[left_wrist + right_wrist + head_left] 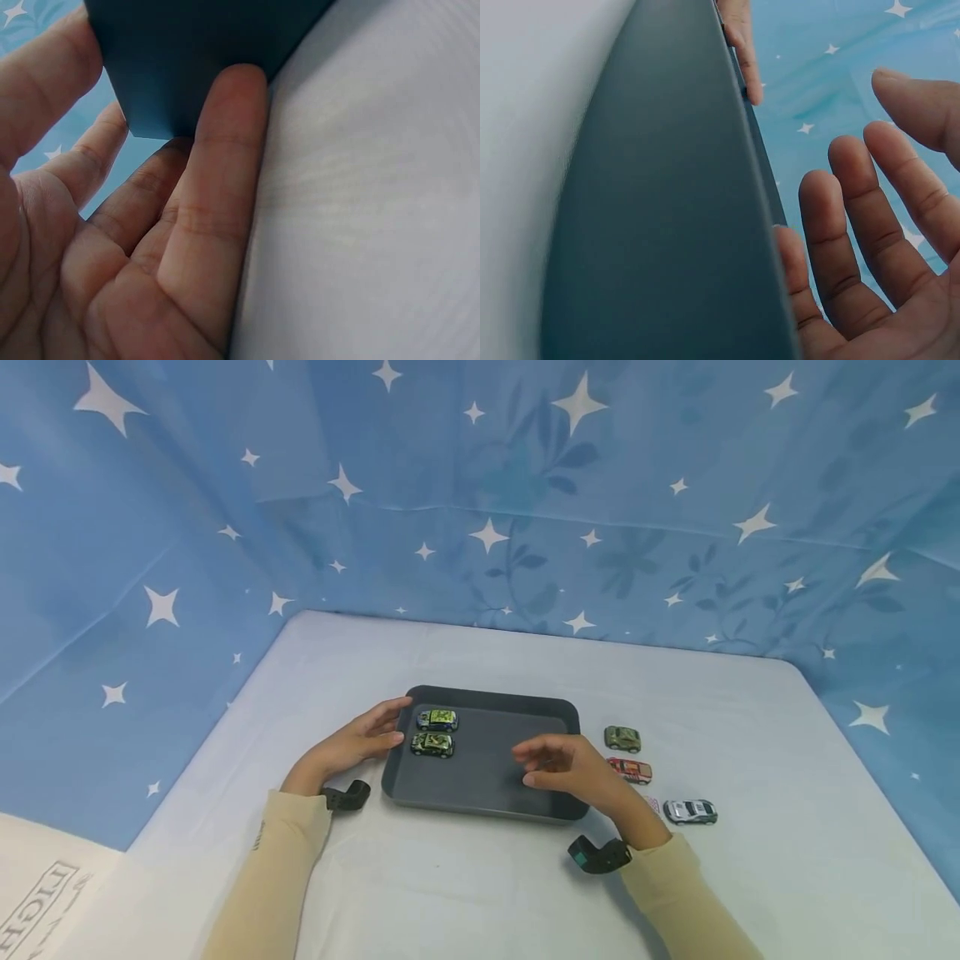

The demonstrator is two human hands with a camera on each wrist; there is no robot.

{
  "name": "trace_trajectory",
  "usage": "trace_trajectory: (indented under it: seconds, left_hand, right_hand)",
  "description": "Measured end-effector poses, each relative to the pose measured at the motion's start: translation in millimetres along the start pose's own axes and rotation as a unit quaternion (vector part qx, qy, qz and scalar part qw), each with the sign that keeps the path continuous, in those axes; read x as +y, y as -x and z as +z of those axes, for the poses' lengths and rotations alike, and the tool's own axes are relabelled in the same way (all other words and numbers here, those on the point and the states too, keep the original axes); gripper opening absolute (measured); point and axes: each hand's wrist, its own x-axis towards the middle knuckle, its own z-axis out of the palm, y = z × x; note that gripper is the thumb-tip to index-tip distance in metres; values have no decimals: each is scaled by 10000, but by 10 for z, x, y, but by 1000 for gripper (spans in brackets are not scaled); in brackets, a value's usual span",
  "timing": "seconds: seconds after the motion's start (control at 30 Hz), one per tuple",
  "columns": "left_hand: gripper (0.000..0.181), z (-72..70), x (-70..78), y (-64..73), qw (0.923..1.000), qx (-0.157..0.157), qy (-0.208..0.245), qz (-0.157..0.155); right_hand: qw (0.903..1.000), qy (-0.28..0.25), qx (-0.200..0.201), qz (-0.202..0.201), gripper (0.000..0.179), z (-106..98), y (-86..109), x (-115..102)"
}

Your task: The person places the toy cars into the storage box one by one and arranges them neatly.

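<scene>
A dark grey rectangular tray lies on the white table. My left hand is at its left edge, the fingers spread, and in the left wrist view fingertips rest against the outer wall. Two toy cars stand in the tray near that side, a yellow-and-blue one behind a green camouflage one. Over the tray's right part hovers my right hand, fingers loosely bent and nothing between them. The right wrist view shows its palm and fingers beside the tray's wall.
Right of the tray are an olive camouflage toy car, a red one and a silver-white one. Something pink and white is mostly hidden by the right forearm. A blue star-patterned cloth hangs behind the table.
</scene>
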Motion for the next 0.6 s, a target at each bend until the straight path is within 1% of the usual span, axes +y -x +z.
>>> trace_trajectory:
  seconds: [0.27, 0.47, 0.6]
  left_hand:
    - [77, -1, 1, 28, 10000, 33, -38, -21]
    - [75, -16, -7, 57, 10000, 32, -39, -19]
    - [75, -15, -5, 64, 10000, 40, -61, -16]
  right_hand:
    - [9999, -102, 23, 61, 40, -99, 118, -31]
    - [9998, -156, 85, -135, 39, -128, 203, -3]
    - [9997, -89, 154, -179, 38, -160, 262, 19]
